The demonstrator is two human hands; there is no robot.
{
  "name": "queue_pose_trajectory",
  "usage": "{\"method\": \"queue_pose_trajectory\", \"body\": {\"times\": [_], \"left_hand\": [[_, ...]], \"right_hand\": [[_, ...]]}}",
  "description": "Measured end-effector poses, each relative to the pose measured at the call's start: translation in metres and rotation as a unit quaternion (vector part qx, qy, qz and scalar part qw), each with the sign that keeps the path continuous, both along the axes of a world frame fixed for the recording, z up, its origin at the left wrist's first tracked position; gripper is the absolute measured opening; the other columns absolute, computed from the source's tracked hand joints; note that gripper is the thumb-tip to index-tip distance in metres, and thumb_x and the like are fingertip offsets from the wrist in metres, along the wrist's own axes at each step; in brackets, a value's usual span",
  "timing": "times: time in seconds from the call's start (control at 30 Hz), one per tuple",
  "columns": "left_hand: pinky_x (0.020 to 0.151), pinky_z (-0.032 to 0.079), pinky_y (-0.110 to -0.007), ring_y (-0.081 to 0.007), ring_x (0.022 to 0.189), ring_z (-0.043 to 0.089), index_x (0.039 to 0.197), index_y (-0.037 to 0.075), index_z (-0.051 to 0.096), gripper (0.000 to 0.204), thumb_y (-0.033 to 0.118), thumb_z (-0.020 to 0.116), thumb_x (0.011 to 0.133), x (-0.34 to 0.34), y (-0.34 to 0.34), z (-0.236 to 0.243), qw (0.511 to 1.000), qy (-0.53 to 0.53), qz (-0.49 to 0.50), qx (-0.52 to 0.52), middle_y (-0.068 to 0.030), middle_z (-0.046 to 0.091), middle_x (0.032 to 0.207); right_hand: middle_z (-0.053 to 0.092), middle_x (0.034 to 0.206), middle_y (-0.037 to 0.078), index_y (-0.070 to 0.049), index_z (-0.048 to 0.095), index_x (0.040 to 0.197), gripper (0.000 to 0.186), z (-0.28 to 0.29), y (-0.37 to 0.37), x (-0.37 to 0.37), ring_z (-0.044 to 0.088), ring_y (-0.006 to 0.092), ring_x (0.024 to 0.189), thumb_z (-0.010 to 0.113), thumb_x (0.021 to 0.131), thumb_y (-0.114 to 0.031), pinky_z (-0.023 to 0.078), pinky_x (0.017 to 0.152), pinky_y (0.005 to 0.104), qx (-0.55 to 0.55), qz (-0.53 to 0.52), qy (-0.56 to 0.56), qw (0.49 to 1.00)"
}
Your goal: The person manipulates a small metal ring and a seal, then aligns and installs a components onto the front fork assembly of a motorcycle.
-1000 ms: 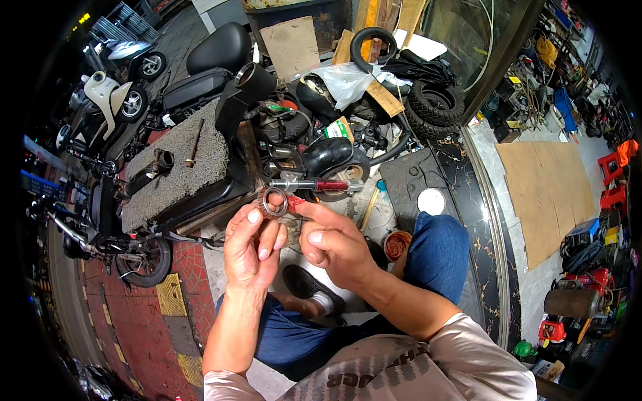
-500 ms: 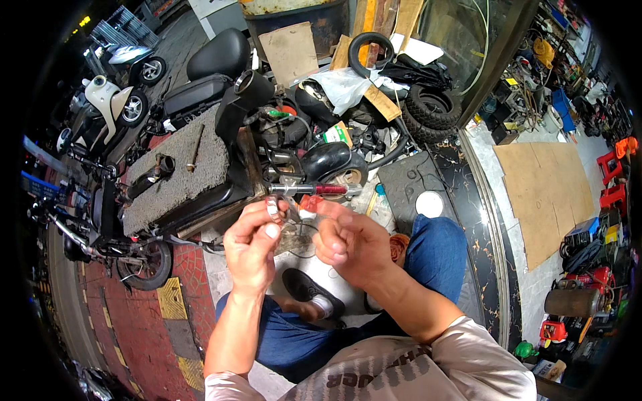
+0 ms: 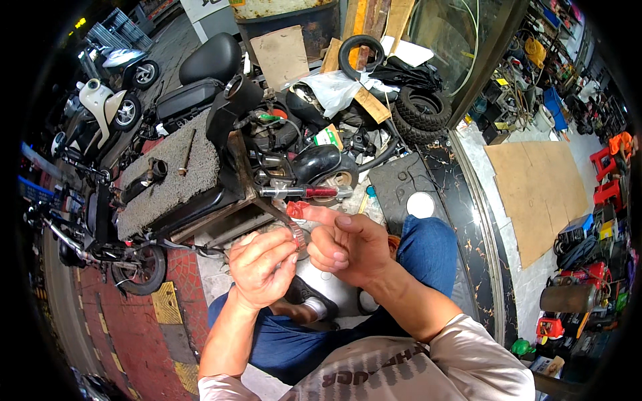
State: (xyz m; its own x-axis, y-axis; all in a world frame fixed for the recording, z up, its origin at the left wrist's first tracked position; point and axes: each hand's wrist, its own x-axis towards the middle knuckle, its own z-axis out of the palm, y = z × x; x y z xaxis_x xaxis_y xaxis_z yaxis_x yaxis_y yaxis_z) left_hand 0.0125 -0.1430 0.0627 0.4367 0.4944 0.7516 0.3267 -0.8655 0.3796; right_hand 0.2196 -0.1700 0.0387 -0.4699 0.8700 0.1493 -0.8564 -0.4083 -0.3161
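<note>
My left hand point(image 3: 262, 267) pinches a silver ridged metal ring point(image 3: 298, 235) between thumb and fingers. The ring is tilted nearly edge-on, and the fingers hide part of it. Just to its right, my right hand point(image 3: 354, 244) has the index finger stretched out and the other fingers curled, holding nothing that I can see. A dab of red grease point(image 3: 296, 210) coats that index fingertip, above the ring and apart from it. Beyond both hands lies a silver rod with a red middle section point(image 3: 307, 192).
A wooden-framed stand point(image 3: 241, 167) with a grey carpeted top point(image 3: 170, 180) is at left, carrying a rusty bolt point(image 3: 187, 152). Motorcycle parts, tyres point(image 3: 421, 113) and planks pile up ahead. A round white lid point(image 3: 420, 205) and cardboard sheet point(image 3: 535, 194) lie at right.
My left hand has turned and lowered the ring, bringing it closer to my right hand. The greased index finger has shifted slightly left. The whole view has moved a little.
</note>
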Motion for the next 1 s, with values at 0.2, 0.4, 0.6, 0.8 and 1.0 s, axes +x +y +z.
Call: {"method": "queue_pose_trajectory", "body": {"times": [0.2, 0.4, 0.6, 0.8, 1.0], "left_hand": [[0.061, 0.050, -0.033, -0.0235, 0.072, 0.070, 0.093, 0.005, 0.077, 0.025, 0.000, 0.082, 0.068, -0.001, -0.001, -0.001, 1.000, 0.003, -0.007, 0.013, -0.0110, 0.076, 0.101], [0.061, 0.049, -0.033, -0.0226, 0.074, 0.071, 0.094, 0.005, 0.077, 0.026, 0.000, 0.082, 0.068, 0.000, -0.001, 0.001, 1.000, 0.004, -0.003, 0.009, -0.0102, 0.076, 0.102], [0.062, 0.050, -0.033, -0.0239, 0.075, 0.071, 0.095, 0.004, 0.076, 0.025, -0.001, 0.081, 0.070, -0.003, -0.003, 0.003, 1.000, 0.000, -0.009, -0.006, -0.0109, 0.075, 0.101], [0.062, 0.051, -0.034, -0.0238, 0.073, 0.070, 0.095, 0.004, 0.074, 0.025, -0.002, 0.079, 0.071, -0.003, -0.001, 0.002, 1.000, -0.010, -0.015, -0.003, -0.0110, 0.075, 0.101], [0.058, 0.047, -0.033, -0.0221, 0.068, 0.067, 0.093, 0.005, 0.075, 0.024, 0.000, 0.079, 0.069, -0.001, -0.004, 0.009, 0.999, 0.024, -0.033, 0.017, -0.0108, 0.075, 0.101]], "right_hand": [[0.047, 0.060, 0.001, -0.007, 0.059, 0.146, 0.054, -0.002, -0.003, -0.002, 0.037, 0.0118, 0.052, 0.058, 0.102, -0.038, 0.029, 0.051, 0.0269, 0.023, -0.012, -0.040, 0.999], [0.054, 0.066, 0.002, -0.003, 0.056, 0.149, 0.056, -0.007, -0.017, -0.004, 0.042, 0.0104, 0.056, 0.060, 0.099, -0.027, 0.034, 0.057, 0.0262, 0.062, -0.123, -0.216, 0.967], [0.056, 0.074, -0.001, -0.002, 0.059, 0.145, 0.052, 0.002, -0.023, 0.002, 0.050, 0.0036, 0.065, 0.066, 0.095, -0.013, 0.039, 0.058, 0.0225, 0.144, -0.182, -0.406, 0.884], [0.049, 0.064, -0.002, 0.000, 0.060, 0.145, 0.057, 0.013, -0.019, 0.008, 0.045, 0.0071, 0.057, 0.065, 0.094, -0.025, 0.036, 0.055, 0.0234, 0.105, -0.205, -0.463, 0.856], [0.042, 0.055, 0.000, -0.002, 0.065, 0.138, 0.058, 0.017, 0.010, 0.012, 0.037, 0.0122, 0.050, 0.049, 0.100, -0.043, 0.030, 0.051, 0.0290, 0.023, -0.055, -0.239, 0.969]]}}
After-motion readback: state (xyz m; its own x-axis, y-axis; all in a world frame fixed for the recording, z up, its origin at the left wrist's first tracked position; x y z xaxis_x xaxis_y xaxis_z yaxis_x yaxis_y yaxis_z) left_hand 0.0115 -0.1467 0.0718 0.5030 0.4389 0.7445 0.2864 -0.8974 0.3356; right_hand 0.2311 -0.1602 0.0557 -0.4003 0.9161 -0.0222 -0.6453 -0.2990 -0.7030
